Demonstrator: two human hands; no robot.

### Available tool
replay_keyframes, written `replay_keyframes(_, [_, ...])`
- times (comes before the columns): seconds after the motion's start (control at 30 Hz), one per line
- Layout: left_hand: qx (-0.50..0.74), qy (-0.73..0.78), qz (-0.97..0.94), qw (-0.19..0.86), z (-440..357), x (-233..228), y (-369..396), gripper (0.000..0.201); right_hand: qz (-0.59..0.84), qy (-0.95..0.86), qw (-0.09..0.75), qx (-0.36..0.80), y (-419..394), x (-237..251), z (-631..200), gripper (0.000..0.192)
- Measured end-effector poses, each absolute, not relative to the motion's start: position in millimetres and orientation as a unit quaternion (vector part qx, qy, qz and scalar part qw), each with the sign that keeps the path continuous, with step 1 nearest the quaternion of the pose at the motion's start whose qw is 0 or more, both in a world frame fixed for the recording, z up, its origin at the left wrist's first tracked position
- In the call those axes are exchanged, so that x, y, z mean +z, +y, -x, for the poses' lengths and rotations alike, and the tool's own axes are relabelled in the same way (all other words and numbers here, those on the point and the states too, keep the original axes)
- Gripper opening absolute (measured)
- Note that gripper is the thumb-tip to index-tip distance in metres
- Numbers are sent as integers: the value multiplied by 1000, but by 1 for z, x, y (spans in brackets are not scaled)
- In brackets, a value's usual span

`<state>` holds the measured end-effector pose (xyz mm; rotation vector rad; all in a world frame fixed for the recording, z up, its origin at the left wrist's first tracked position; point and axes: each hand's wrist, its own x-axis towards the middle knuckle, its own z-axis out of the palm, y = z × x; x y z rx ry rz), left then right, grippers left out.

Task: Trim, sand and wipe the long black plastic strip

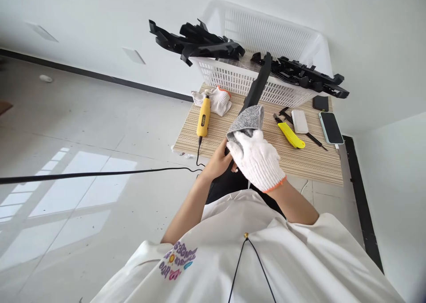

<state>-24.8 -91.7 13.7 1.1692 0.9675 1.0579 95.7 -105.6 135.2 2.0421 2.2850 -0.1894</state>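
Above the striped table's (313, 161) near edge, a grey glove (248, 119) goes over my white-gloved right hand (256, 159), its fingers inside; my bare left hand (218, 161) pinches the cuff, beside a long black part (256, 88).

Basket (233, 79) behind on table (313, 161) (parts (199, 41) on rim); rotary tool (203, 116) left, phone (330, 127) right.

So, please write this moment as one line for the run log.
right hand: white glove on, holds grey glove | left hand: bare, on black part | table
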Motion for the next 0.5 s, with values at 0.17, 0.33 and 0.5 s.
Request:
replay_keyframes(0.17, [416,419,-531,608,27,20,-91,19,-643,766,-2,-3,-105,117,-104,49])
replay_keyframes(0.33, [425,430,-508,613,24,18,-90,26,-618,784,-44,36,-73,90,-99,60])
replay_keyframes(0.5, [436,436,-507,602,22,18,-92,26,-637,770,-23,-10,-75,98,-96,59])
